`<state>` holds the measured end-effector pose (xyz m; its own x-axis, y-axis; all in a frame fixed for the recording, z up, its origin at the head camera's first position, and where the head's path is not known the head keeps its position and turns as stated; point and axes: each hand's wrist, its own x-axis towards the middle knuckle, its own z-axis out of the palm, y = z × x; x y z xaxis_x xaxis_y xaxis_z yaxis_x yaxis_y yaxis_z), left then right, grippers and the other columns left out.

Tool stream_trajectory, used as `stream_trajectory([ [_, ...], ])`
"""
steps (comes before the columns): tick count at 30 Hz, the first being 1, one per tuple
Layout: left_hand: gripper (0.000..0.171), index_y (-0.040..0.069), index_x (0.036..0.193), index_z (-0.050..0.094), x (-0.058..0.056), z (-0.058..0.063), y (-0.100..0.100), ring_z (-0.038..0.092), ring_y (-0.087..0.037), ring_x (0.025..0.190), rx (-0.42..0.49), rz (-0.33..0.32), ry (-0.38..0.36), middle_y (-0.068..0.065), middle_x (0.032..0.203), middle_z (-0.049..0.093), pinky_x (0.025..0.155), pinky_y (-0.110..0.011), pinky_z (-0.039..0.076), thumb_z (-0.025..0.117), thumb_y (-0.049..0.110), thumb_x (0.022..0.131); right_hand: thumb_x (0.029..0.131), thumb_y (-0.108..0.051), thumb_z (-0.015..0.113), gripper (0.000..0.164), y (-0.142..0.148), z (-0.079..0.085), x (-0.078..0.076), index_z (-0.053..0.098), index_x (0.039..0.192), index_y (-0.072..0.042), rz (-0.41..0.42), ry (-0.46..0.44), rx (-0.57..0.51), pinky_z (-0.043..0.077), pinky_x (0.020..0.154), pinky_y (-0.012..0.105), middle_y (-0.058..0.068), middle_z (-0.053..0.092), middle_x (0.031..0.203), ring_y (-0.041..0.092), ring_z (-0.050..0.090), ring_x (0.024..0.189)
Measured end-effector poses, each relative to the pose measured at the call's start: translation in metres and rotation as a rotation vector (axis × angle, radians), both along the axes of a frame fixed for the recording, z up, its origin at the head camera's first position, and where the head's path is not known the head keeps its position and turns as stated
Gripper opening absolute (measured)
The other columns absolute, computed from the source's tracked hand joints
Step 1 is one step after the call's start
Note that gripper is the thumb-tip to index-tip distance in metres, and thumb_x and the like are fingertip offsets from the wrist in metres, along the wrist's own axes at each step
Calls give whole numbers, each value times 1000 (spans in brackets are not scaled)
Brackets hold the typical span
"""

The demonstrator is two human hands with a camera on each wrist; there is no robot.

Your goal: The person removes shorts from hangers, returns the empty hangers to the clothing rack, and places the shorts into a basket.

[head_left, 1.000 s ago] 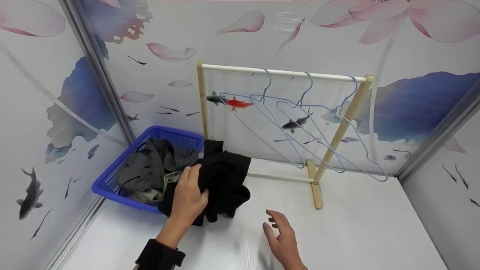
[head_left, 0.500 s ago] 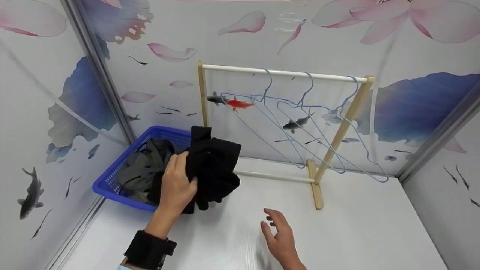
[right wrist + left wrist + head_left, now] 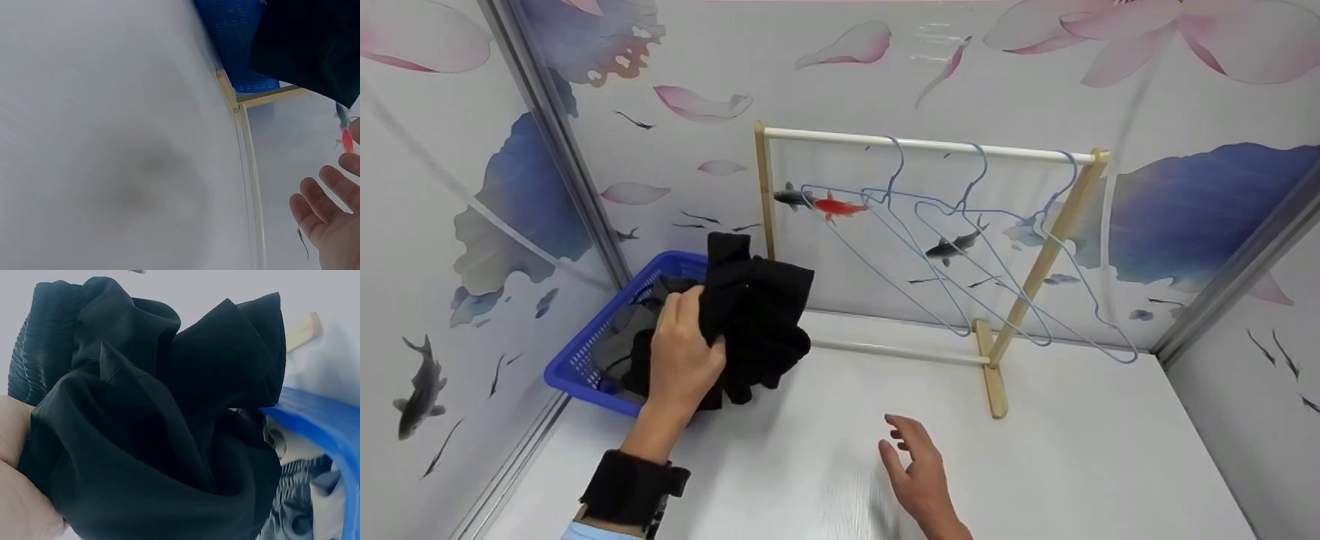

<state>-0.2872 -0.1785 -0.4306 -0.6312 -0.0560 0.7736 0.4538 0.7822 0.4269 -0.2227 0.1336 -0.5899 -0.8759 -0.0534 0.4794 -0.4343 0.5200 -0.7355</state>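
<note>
A bunched pair of black pants [image 3: 757,319] hangs from my left hand [image 3: 681,356], whose fingers grip it over the right side of the blue basket [image 3: 577,386]. In the left wrist view a gathered elastic band [image 3: 50,337] shows on the pants, and the thumb side of the hand lies against the cloth at the left edge. My right hand [image 3: 921,476] hovers above the white table, its fingers relaxed and holding nothing. The right wrist view shows its fingers [image 3: 315,202] apart. Grey clothes [image 3: 619,341] lie in the basket, partly hidden by the left hand and the pants.
A rack [image 3: 840,137] with wooden ends and white rails stands along the back wall. On its top rail hang several light-blue wire hangers [image 3: 960,206]. Patterned panels enclose the white table [image 3: 1080,442] at the back and both sides.
The left hand has moved left and slightly up with the black pants, which now cover more of the basket. My right hand has barely moved.
</note>
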Motion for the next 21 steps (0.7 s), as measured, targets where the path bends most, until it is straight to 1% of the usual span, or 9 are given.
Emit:
stream_trajectory([
  [3, 55, -7, 121, 54, -1, 3, -6, 56, -37, 97, -2, 17, -9, -23, 106, 56, 83, -50, 49, 71, -15, 69, 95, -12, 62, 31, -1, 1, -1, 60, 125, -8, 5, 2, -9, 54, 78, 46, 6, 62, 119, 20, 62, 99],
  [9, 55, -9, 121, 53, -3, 10, -16, 55, -38, 99, 10, 42, -13, -24, 107, 55, 89, -51, 47, 71, -15, 70, 95, -13, 62, 32, -3, 6, -3, 59, 126, -9, 5, -1, 2, 54, 79, 46, 6, 61, 120, 20, 62, 99],
  [15, 52, -8, 119, 54, -8, 18, -27, 53, -37, 94, 12, 72, 14, -24, 103, 54, 86, -51, 46, 70, -15, 70, 93, -9, 63, 34, -5, 10, -10, 59, 127, -9, 24, 13, 1, 54, 79, 43, 8, 61, 121, 20, 62, 100],
  [21, 53, -7, 119, 54, -12, 25, -39, 52, -38, 94, 14, 119, 33, -25, 103, 52, 86, -51, 45, 69, -15, 70, 94, -9, 62, 35, -8, 15, -17, 58, 128, -6, 34, 47, 4, 54, 79, 46, 11, 61, 121, 23, 63, 101],
])
